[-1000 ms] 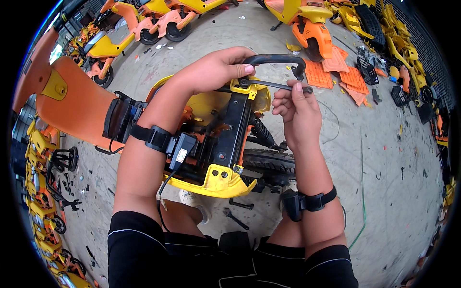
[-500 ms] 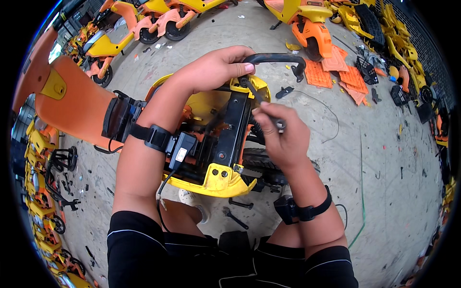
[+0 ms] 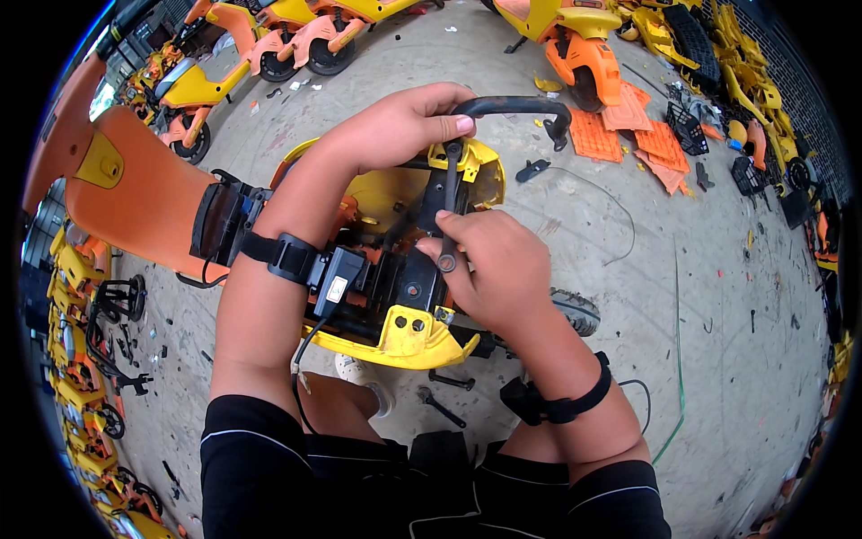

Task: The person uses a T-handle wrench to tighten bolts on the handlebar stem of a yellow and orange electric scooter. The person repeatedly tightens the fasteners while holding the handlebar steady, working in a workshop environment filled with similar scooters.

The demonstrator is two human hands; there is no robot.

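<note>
A yellow-and-black scooter frame (image 3: pixel 417 349) stands opened up in front of me. Fingers of my left hand (image 3: pixel 409 121) are closed around one end of a black curved tube handle (image 3: pixel 516 106) at the frame's far end. Just beneath that hand, a dark wrench (image 3: pixel 452 184) reaches to the yellow bracket; its head appears to sit on a fastener I cannot make out. My right hand (image 3: pixel 503 265) grips the wrench's near end, thumb and fingers around the shaft, above the black metal beam (image 3: pixel 415 287).
An orange scooter panel (image 3: pixel 148 193) rises at left. On the floor near my feet lies another wrench (image 3: pixel 440 409), beside a black rod (image 3: pixel 452 382). Orange panels (image 3: pixel 593 139) and a thin cable (image 3: pixel 628 220) lie at right. Parked scooters (image 3: pixel 206 85) line the back left.
My right hand has swung the wrench's near end left and toward me, from the frame's right side to over the beam. The left hand has hardly moved.
</note>
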